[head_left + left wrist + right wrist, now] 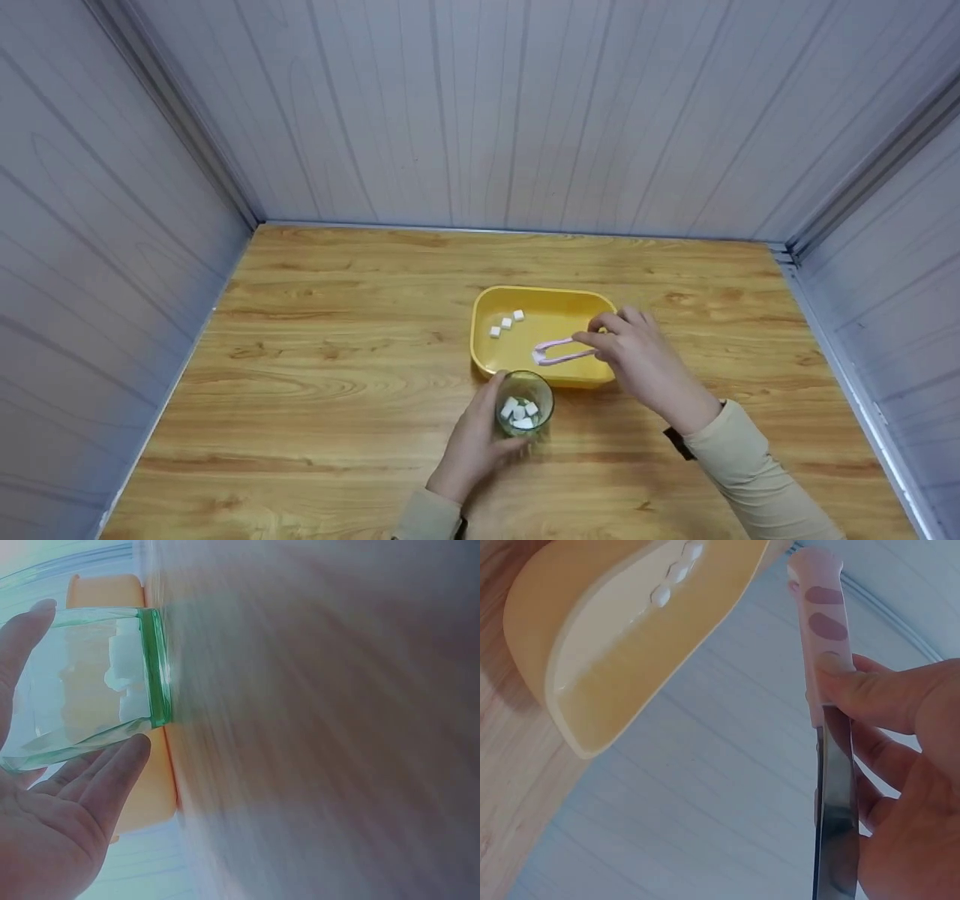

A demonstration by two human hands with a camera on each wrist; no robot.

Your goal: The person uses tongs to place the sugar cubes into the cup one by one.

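Observation:
My left hand [472, 439] holds a clear greenish glass [545, 420], thumb on one side and fingers on the other. Several white cubes [523, 423] lie at the bottom of the glass. Over the yellow basin [581, 298], my right hand [649, 364] pinches a pair of tongs [826, 622] with pink spotted tips and metal arms. A small white piece [538, 358] shows at the tips in the head view; whether it is gripped is hard to tell. Three white cubes [507, 323] lie in a slanting row in the basin's left part.
A wood-grain tabletop [337, 360] carries everything. Pale panelled walls [480, 112] close it in at the back, left and right. The glass stands close by the basin's near edge.

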